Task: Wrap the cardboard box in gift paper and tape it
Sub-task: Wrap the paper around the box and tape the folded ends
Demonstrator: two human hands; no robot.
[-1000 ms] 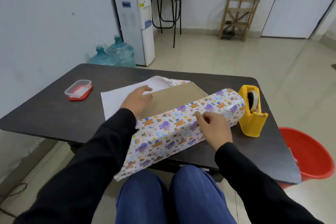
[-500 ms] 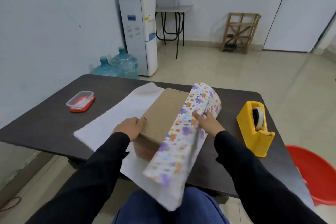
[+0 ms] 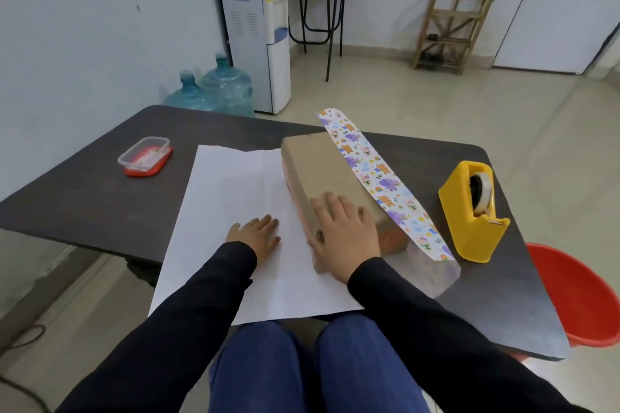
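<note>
A brown cardboard box (image 3: 322,171) lies lengthwise on the gift paper (image 3: 235,211), whose white underside faces up across the dark table (image 3: 84,198). The paper's right edge stands up along the box's right side, showing its animal print (image 3: 379,178). My left hand (image 3: 256,232) rests flat on the white paper, just left of the box. My right hand (image 3: 342,233) lies on the box's near end, fingers spread over its top and thumb on its left side. A yellow tape dispenser (image 3: 473,211) stands right of the box.
A small clear container with a red lid (image 3: 145,157) sits at the table's left. A red bucket (image 3: 580,298) stands on the floor beyond the table's right edge. Water bottles (image 3: 218,87) and a dispenser (image 3: 255,27) stand behind the table.
The printed flap that my right hand was folding over the box has dropped back to the box's right side. My right hand went to the box's near end; my left moved onto the white paper.
</note>
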